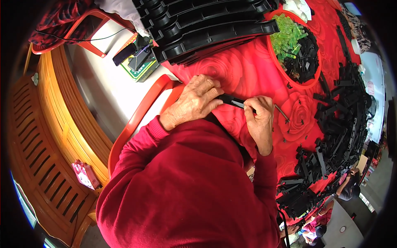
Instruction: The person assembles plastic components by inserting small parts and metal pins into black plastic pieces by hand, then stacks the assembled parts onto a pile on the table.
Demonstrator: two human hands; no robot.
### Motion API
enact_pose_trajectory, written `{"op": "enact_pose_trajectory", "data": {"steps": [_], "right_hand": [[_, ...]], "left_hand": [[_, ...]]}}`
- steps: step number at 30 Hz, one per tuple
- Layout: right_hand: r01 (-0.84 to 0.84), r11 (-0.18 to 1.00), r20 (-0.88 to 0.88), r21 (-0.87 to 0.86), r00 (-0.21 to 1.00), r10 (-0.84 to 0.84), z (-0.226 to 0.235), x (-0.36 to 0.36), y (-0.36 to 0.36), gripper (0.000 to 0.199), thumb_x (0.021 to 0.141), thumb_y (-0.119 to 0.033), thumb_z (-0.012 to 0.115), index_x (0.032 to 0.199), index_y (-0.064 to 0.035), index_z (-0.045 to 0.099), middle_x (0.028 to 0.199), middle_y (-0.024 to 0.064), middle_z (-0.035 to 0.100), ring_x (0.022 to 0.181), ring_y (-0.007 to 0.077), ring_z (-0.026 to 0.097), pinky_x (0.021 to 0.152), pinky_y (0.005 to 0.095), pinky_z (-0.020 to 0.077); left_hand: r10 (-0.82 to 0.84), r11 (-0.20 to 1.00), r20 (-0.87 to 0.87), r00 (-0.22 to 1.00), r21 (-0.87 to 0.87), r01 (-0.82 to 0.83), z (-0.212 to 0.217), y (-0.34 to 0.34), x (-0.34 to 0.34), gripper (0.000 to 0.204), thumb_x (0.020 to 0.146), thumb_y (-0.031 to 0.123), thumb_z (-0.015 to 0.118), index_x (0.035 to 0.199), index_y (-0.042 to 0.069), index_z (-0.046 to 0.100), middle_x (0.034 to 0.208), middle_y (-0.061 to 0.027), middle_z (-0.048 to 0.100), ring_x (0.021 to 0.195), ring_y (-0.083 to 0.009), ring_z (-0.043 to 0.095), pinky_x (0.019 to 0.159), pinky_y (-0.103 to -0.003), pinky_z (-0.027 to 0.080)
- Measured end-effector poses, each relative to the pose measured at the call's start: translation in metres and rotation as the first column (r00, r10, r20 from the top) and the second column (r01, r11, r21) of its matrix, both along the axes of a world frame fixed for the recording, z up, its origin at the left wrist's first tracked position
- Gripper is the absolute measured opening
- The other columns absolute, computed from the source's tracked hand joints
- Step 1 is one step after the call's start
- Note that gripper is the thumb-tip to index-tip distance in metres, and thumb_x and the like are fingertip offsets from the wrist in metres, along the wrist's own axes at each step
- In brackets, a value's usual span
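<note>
Red sleeve (186, 186), two hands (196, 101) gripping one black strip (231, 99).

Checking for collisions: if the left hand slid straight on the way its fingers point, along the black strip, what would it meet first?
Most likely the right hand, gripping the same black strip just beyond the left hand; only a short bare stretch separates them.

home workshop | table (248, 70) with floral cloth | black plastic parts (343, 124) | wooden bench (45, 136)
</note>
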State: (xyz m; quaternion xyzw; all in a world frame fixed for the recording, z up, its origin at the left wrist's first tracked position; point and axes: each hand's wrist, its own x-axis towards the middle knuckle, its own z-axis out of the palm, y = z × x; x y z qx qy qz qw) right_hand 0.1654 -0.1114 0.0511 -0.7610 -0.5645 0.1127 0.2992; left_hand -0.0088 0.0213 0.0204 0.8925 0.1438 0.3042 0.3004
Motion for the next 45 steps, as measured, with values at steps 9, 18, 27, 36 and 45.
{"op": "enact_pose_trajectory", "data": {"steps": [9, 18, 27, 36, 45], "right_hand": [[-0.068, 0.998, 0.202, -0.01, 0.977, 0.068, 0.0, -0.006, -0.001, 0.006, 0.071, -0.004, 0.059, 0.076, -0.0058, 0.056, 0.075, 0.0078, 0.054, 0.086, 0.0269, 0.05, 0.075, 0.0414, 0.0373], [-0.055, 0.998, 0.224, -0.017, 0.973, 0.057, -0.003, -0.007, -0.008, 0.011, 0.075, -0.006, 0.06, 0.085, -0.004, 0.058, 0.086, 0.012, 0.055, 0.089, 0.0288, 0.051, 0.077, 0.0413, 0.0389], [-0.024, 1.0, 0.171, -0.008, 0.985, 0.025, -0.007, -0.004, -0.014, 0.013, 0.077, -0.007, 0.062, 0.089, -0.0035, 0.062, 0.092, 0.0129, 0.058, 0.094, 0.0292, 0.052, 0.08, 0.041, 0.0401], [-0.113, 0.993, 0.318, -0.042, 0.94, 0.121, -0.005, -0.005, -0.016, 0.015, 0.077, -0.01, 0.061, 0.09, -0.0029, 0.061, 0.092, 0.0125, 0.054, 0.095, 0.0293, 0.05, 0.08, 0.0415, 0.0385], [-0.082, 0.994, 0.382, -0.075, 0.918, 0.104, -0.001, -0.017, -0.012, 0.017, 0.077, -0.013, 0.06, 0.088, 0.0003, 0.059, 0.091, 0.0136, 0.052, 0.099, 0.0295, 0.05, 0.084, 0.0435, 0.0382]], "left_hand": [[-0.124, 0.982, -0.021, 0.992, 0.144, 0.125, -0.008, -0.023, 0.02, 0.024, 0.069, 0.018, 0.071, 0.089, 0.005, 0.066, 0.105, -0.0108, 0.055, 0.101, -0.0268, 0.051, 0.089, -0.045, 0.039], [-0.147, 0.963, -0.147, 0.978, 0.203, 0.175, -0.011, -0.018, 0.022, 0.025, 0.07, 0.017, 0.061, 0.092, 0.006, 0.066, 0.106, -0.0116, 0.057, 0.1, -0.0259, 0.051, 0.089, -0.042, 0.038], [-0.088, 0.975, -0.125, 0.988, 0.191, 0.111, -0.015, -0.019, 0.032, 0.015, 0.069, 0.017, 0.064, 0.081, 0.008, 0.061, 0.096, -0.0054, 0.059, 0.089, -0.0215, 0.053, 0.082, -0.036, 0.04], [-0.059, 0.973, -0.114, 0.992, 0.216, 0.083, -0.014, -0.019, 0.032, 0.016, 0.068, 0.018, 0.065, 0.08, 0.009, 0.06, 0.093, -0.0053, 0.059, 0.087, -0.0218, 0.053, 0.084, -0.038, 0.04], [-0.084, 0.964, -0.173, 0.981, 0.237, 0.124, -0.012, -0.018, 0.032, 0.015, 0.071, 0.019, 0.062, 0.082, 0.009, 0.061, 0.098, -0.006, 0.06, 0.093, -0.0225, 0.054, 0.088, -0.04, 0.039]]}}
